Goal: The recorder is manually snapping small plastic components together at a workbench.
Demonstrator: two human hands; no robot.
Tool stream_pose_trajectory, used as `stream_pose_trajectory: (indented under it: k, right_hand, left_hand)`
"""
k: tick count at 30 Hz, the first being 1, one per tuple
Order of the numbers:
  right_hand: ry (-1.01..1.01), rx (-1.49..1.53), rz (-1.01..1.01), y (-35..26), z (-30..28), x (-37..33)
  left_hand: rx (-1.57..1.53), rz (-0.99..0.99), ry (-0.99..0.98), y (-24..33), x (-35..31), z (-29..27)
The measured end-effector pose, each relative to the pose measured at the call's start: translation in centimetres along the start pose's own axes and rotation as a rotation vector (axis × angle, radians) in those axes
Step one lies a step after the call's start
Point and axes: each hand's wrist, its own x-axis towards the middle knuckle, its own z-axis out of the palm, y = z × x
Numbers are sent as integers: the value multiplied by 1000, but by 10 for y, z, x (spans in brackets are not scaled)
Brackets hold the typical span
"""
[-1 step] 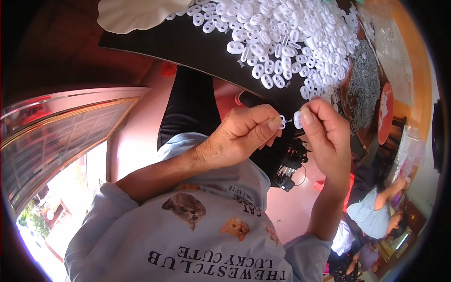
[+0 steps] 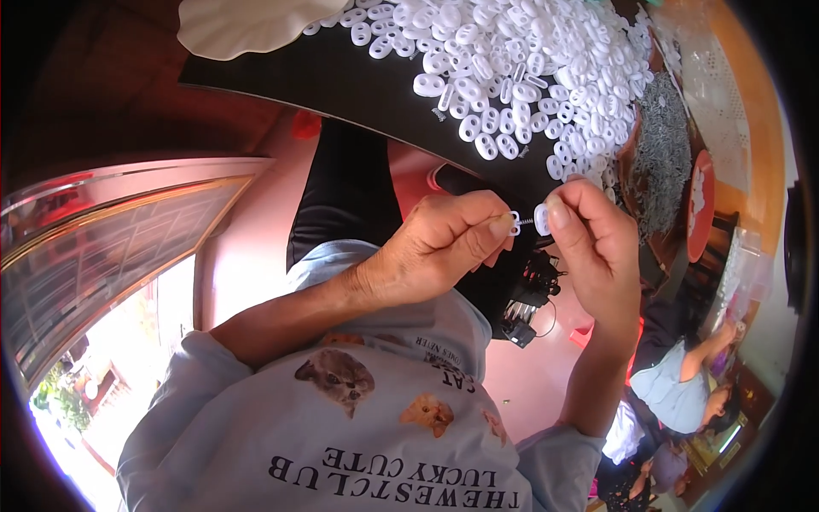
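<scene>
Spring (image 2: pixel 526 221), small and dark, is showing in the head view between a left white piece (image 2: pixel 515 224) and a right white piece (image 2: pixel 542 219), just off the near edge of the worktop (image 2: pixel 273 94); whether it is hooking into both is too small to tell. The left hand (image 2: pixel 442 243) is pinching the left white piece between thumb and bent fingers. The right hand (image 2: pixel 599 243) is gripping the right white piece between thumb and forefinger, its other fingers curling. A white pile (image 2: pixel 529 68) is reaching close to the near edge. A cream dish (image 2: pixel 252 26) is sitting over the left edge, and grey metal bits (image 2: pixel 664 162) are lying right of the white pile, beside a red plate (image 2: pixel 701 209).
</scene>
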Motion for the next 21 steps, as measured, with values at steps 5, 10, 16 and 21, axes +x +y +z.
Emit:
stream_pose_trajectory:
  k: [5,10,16,21]
  right_hand:
    - [-108,-17,27,-3,-7,0]
    - [-104,-66,-38,-3,-7,1]
    - [-108,-57,-6,-4,-6,-1]
    - [-96,-74,-49,-5,-2,0]
  left_hand:
    - [122,61,-44,6,0,2]
    - [143,91,-54,5,0,2]
    - [157,99,-52,4,-1,2]
    - [144,72,-46,7,-1,2]
